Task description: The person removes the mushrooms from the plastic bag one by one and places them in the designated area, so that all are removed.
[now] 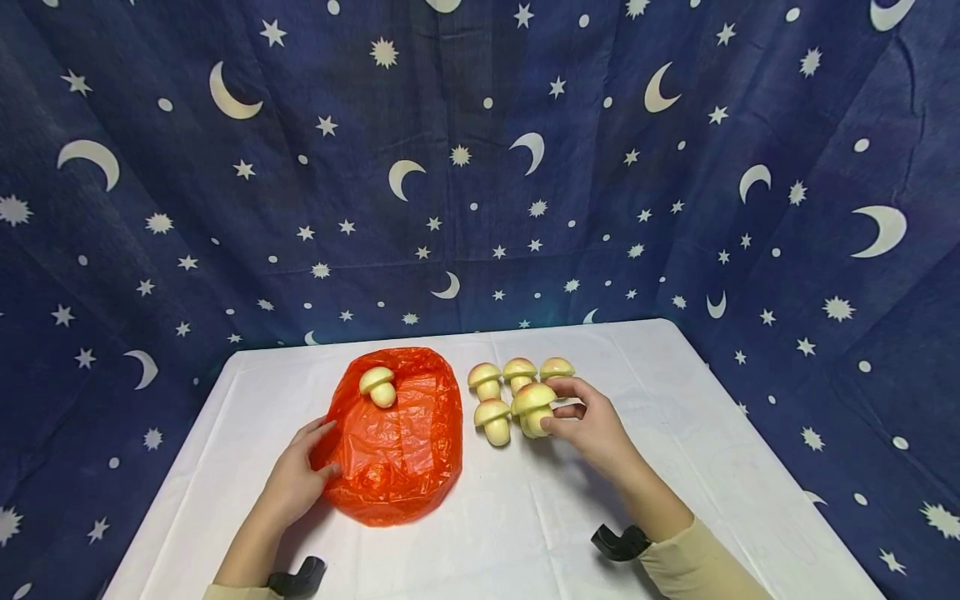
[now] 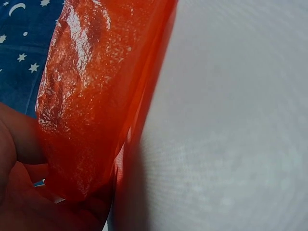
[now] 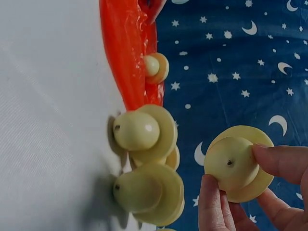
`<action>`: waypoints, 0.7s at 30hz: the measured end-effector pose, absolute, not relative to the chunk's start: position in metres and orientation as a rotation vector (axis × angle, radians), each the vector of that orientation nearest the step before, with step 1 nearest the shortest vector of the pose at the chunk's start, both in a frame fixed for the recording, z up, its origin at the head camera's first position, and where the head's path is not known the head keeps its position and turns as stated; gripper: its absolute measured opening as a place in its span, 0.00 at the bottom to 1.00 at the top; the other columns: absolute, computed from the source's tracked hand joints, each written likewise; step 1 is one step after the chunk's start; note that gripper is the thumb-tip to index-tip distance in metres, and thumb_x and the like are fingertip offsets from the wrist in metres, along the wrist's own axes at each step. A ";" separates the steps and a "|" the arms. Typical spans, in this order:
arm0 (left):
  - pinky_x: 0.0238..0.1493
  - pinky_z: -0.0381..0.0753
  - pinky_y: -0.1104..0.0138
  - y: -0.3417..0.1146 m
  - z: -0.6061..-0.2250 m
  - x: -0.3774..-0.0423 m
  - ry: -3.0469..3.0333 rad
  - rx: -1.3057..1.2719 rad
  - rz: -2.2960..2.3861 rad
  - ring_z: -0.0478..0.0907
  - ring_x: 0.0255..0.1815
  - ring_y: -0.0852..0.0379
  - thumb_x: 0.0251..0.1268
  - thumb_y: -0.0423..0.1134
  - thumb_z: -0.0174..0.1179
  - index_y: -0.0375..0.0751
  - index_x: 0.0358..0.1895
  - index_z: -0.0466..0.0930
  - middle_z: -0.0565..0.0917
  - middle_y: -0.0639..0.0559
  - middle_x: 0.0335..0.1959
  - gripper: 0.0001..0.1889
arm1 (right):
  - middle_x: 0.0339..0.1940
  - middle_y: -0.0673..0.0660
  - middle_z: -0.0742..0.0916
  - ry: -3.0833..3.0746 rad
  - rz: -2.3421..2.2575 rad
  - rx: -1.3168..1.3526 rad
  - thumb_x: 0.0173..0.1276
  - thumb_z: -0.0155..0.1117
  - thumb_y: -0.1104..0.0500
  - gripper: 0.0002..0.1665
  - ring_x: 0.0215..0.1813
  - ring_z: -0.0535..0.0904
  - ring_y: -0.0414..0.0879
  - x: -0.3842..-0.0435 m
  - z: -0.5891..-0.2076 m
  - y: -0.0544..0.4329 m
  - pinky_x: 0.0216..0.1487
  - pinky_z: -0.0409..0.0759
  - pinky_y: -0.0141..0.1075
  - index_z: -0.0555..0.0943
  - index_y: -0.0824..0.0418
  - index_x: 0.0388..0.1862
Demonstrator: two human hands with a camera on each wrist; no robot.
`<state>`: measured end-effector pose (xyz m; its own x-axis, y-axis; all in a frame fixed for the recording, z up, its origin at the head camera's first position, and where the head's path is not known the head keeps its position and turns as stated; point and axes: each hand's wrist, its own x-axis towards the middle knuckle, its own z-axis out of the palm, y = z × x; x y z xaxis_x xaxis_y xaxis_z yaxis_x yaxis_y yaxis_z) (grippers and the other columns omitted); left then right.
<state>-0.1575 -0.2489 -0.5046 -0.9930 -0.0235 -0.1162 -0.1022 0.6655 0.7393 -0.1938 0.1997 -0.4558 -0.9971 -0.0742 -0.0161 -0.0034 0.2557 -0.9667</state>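
Note:
My right hand pinches a pale yellow toy mushroom by its stem between thumb and fingers. In the right wrist view that mushroom shows its rounded stem end, raised off the white table. It partly covers another mushroom below it in the head view. Several matching mushrooms, one of them the front-left mushroom, lie in two rows just left of this hand. At the left, my left hand grips the side of an opened red plastic bag, fingers over its rim. Inside the bag lies a single mushroom.
A white cloth covers the table, with bare cloth in front of the mushrooms and to the right. Behind the table hangs a dark blue curtain printed with moons and stars. Black straps sit at both wrists.

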 end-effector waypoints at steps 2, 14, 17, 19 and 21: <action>0.83 0.59 0.32 -0.249 -0.504 -0.157 2.777 -0.107 1.244 0.54 0.87 0.27 0.69 0.26 0.65 0.34 0.82 0.65 0.57 0.36 0.87 0.38 | 0.67 0.65 0.79 2.435 -1.884 -0.058 0.62 0.80 0.67 0.36 0.49 0.85 0.47 -0.193 -0.456 0.204 0.43 0.90 0.30 0.80 0.60 0.69; 0.83 0.60 0.33 -0.250 -0.507 -0.158 2.792 -0.103 1.235 0.54 0.87 0.28 0.69 0.26 0.65 0.34 0.82 0.65 0.58 0.36 0.87 0.38 | 0.68 0.67 0.78 2.446 -1.895 -0.029 0.64 0.79 0.67 0.37 0.48 0.86 0.43 -0.192 -0.458 0.223 0.43 0.90 0.31 0.78 0.62 0.72; 0.82 0.60 0.33 -0.250 -0.507 -0.158 2.797 -0.098 1.236 0.54 0.87 0.28 0.69 0.26 0.65 0.34 0.82 0.65 0.58 0.36 0.87 0.38 | 0.68 0.66 0.78 2.439 -1.905 -0.004 0.64 0.78 0.68 0.37 0.47 0.86 0.41 -0.193 -0.458 0.227 0.44 0.91 0.32 0.78 0.62 0.72; 0.82 0.61 0.33 -0.250 -0.507 -0.158 2.799 -0.096 1.235 0.55 0.87 0.28 0.69 0.26 0.65 0.34 0.82 0.65 0.58 0.36 0.87 0.38 | 0.69 0.66 0.78 2.439 -1.905 0.008 0.64 0.78 0.68 0.37 0.46 0.86 0.41 -0.193 -0.459 0.229 0.45 0.92 0.34 0.77 0.62 0.72; 0.82 0.61 0.33 -0.250 -0.507 -0.158 2.799 -0.096 1.237 0.55 0.87 0.28 0.69 0.26 0.65 0.34 0.82 0.65 0.58 0.36 0.87 0.38 | 0.69 0.66 0.78 2.446 -1.897 0.020 0.64 0.78 0.68 0.37 0.46 0.87 0.41 -0.194 -0.460 0.231 0.45 0.92 0.34 0.77 0.63 0.72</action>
<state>-0.1579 -0.2500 -0.5071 -0.9948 -0.0251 -0.0984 -0.0896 0.6722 0.7350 -0.1944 0.2315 -0.4601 -0.9989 -0.0178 -0.0440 0.0382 0.2491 -0.9677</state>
